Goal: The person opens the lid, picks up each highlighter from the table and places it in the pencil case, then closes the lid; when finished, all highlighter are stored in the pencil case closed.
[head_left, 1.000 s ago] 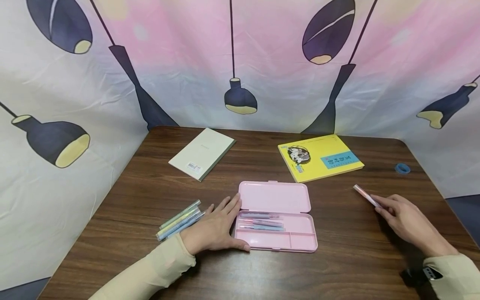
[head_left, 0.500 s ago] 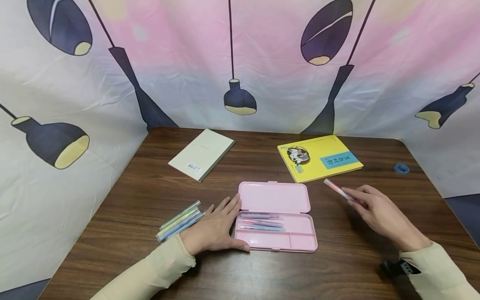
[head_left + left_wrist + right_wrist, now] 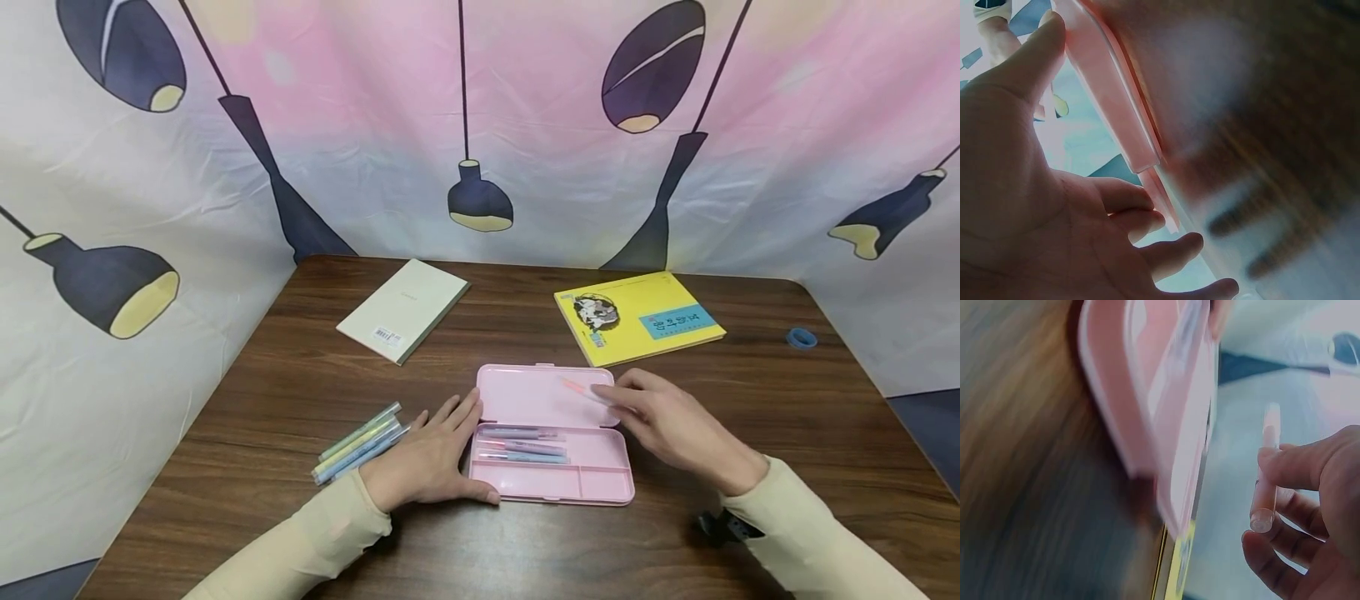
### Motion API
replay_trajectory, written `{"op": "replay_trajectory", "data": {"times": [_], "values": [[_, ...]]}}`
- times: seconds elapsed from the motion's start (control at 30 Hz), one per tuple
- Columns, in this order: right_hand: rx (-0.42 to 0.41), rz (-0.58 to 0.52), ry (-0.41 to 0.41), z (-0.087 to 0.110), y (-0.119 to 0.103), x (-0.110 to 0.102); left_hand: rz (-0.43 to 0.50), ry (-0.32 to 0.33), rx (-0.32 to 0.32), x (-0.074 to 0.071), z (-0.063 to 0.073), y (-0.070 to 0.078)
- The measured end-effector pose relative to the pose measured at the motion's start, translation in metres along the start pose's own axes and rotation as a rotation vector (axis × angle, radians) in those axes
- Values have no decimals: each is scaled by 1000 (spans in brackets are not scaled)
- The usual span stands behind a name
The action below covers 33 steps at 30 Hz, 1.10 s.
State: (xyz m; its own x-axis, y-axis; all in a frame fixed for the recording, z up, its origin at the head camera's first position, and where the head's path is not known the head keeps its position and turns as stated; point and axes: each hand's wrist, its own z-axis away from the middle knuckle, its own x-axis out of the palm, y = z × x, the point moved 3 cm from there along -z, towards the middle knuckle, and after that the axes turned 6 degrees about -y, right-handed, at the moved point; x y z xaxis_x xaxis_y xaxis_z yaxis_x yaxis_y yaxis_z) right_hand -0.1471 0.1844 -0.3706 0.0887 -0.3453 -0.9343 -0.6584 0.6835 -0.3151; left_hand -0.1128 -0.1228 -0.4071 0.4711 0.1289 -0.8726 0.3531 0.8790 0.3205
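Note:
A pink pencil case (image 3: 551, 483) lies open on the wooden table, with its lid (image 3: 525, 392) flat at the back and several pens (image 3: 521, 444) in its tray. My right hand (image 3: 660, 417) pinches a pink pen (image 3: 581, 388) and holds it over the lid; in the right wrist view the pen (image 3: 1266, 469) sits between thumb and fingers. My left hand (image 3: 431, 454) rests flat on the table with straight fingers, its thumb against the case's left edge (image 3: 1110, 100). Several pastel pens (image 3: 360, 440) lie just left of that hand.
A pale green notebook (image 3: 405, 308) lies at the back left and a yellow book (image 3: 637, 317) at the back right. A small blue tape roll (image 3: 801, 337) sits near the right edge. A printed curtain (image 3: 480, 125) hangs round the table.
My right hand has carried the pink pen leftward from the table's right side to above the case lid. The left hand and the case have stayed put.

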Motion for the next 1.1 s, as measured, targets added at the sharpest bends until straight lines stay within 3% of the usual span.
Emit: {"op": "replay_trajectory", "data": {"times": [0.2, 0.3, 0.6, 1.1], "values": [[-152, -4, 6, -15, -22, 18, 0, 5, 9, 0, 0, 1], [-188, -22, -17, -20, -30, 27, 4, 4, 13, 1, 0, 1], [-198, -66, -138, -33, -48, 48, 1, 6, 5, 1, 0, 0], [-220, -56, -153, -38, -50, 63, -2, 11, 11, 0, 0, 0]]}}
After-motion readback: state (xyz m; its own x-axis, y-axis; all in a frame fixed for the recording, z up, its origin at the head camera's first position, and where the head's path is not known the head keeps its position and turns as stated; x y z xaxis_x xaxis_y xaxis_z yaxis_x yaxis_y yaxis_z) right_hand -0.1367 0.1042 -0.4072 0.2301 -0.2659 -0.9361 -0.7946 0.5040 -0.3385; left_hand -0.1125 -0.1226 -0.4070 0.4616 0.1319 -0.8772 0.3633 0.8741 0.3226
